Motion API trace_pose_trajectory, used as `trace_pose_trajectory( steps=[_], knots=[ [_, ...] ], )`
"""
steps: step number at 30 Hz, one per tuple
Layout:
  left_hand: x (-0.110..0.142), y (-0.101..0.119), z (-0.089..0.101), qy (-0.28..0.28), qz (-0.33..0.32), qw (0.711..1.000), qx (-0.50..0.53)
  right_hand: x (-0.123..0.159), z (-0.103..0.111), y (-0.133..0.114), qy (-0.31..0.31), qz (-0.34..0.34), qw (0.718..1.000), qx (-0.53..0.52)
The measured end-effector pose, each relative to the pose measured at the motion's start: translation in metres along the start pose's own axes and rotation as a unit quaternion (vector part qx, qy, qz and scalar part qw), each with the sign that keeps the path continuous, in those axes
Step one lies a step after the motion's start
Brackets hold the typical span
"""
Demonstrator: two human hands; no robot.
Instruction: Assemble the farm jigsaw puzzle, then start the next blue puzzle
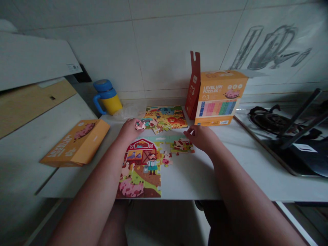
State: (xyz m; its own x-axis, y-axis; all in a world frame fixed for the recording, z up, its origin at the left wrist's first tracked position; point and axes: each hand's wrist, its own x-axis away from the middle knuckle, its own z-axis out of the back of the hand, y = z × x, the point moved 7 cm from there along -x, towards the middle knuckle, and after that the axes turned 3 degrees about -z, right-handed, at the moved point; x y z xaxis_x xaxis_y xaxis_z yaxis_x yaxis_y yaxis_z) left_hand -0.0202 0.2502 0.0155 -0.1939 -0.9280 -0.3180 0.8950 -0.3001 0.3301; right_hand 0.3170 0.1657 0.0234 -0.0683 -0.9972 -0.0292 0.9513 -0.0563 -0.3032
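The single head view looks forward and slightly down over the white tabletop (194,174), seemingly from close by.

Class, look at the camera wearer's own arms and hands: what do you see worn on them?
The left hand and right hand are gloveless. Both forearms are bare, with no sleeves, watch or bracelet visible. Rings or nail polish are too small to tell.

The near puzzle (151,182) lies at the near edge of the worktop (187,181), left of its middle. Behind it, towards the far edge, lies the far puzzle (167,116). To that one's right, an upright box (220,99) stands near the far edge. A mug (111,102) stands by the far left corner, a second box (79,141) before it along the left edge. A hob (271,119) lies at the right.
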Motion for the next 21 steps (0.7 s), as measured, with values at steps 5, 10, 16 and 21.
trace_pose_trajectory(
  steps=[5, 10, 16, 21],
  knots=[
    [0.001, 0.004, 0.0, 0.005, -0.002, 0.999, 0.041, 0.013, -0.012, -0.024, -0.097, 0.094, 0.99, -0.041],
    [0.001, -0.003, 0.002, 0.048, 0.017, 0.993, 0.106, 0.026, -0.016, -0.041, -0.15, 0.144, 0.975, -0.076],
    [0.003, -0.002, 0.004, 0.061, 0.075, 0.969, 0.229, 0.011, -0.002, -0.004, -0.053, 0.03, 0.998, 0.014],
    [0.005, 0.003, -0.001, 0.045, 0.09, 0.943, 0.316, 0.002, 0.012, 0.055, 0.056, -0.168, 0.981, 0.078]
  ],
)
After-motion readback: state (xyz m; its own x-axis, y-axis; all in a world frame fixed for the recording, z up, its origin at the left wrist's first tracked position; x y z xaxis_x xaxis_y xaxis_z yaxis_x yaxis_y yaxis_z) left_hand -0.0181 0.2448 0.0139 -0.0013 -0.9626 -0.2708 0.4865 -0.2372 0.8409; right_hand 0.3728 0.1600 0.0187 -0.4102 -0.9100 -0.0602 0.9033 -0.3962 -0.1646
